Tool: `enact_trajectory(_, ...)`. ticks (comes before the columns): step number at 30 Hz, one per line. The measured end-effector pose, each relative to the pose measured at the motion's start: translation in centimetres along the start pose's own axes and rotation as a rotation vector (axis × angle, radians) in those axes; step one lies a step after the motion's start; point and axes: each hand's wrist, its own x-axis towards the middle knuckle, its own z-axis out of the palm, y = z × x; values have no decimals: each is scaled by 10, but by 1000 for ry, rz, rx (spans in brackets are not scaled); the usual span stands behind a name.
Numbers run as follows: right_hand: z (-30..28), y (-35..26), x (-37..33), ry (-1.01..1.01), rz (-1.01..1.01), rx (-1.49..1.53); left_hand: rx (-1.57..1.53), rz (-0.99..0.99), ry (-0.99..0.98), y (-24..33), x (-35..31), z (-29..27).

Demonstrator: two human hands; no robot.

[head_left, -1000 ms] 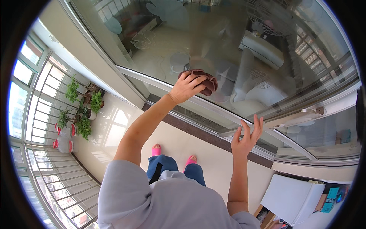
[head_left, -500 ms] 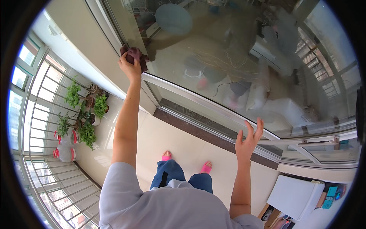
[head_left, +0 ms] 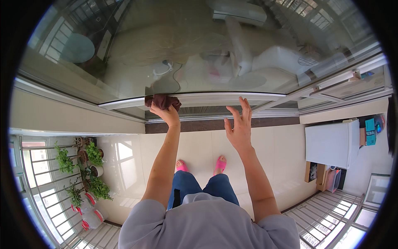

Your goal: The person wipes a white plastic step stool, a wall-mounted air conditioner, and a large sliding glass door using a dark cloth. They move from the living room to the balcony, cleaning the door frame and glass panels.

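Lower left, potted plants [head_left: 99, 189], cloth [head_left: 166, 102] in hand [head_left: 167, 116]

Cloth [head_left: 165, 101] dark brown, maroon cast. Glass pane [head_left: 137, 47] murky grey-green, patchy with pale reflections. Rail [head_left: 207, 99] whitish silver, black-edged on top. Sill [head_left: 199, 125] dark brown. Floor tiles [head_left: 269, 157] glossy cream, thin darker seams, bright white light patches [head_left: 124, 150]. Wall [head_left: 70, 110] beige. Shirt [head_left: 207, 226] plain pale grey, lavender tinge; trousers [head_left: 221, 189] blue, black strip [head_left: 177, 198]. Slippers [head_left: 221, 167] solid hot pink. Plants [head_left: 99, 189] bright green, one white pot [head_left: 96, 171], one brown pot [head_left: 83, 157]. Jugs [head_left: 90, 220] clear with red caps [head_left: 85, 224], red bands [head_left: 98, 215]. Railing [head_left: 47, 182] grey-brown, bars reading as stripes. Cabinet [head_left: 331, 143] plain white; box [head_left: 370, 132] teal with dark markings
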Motion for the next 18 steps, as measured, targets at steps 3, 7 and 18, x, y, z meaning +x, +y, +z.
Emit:
enact_trajectory(3,-26,35,-8,21,38,12,-63,-7,-129,36,-62,38)
enact_trajectory(7,-68,110,-30,63,94,-25,-7,45,-230,64,-138,96)
enact_trajectory(18,-152,221,-37,202,199,-5,-189,500,-645,209,-261,199)
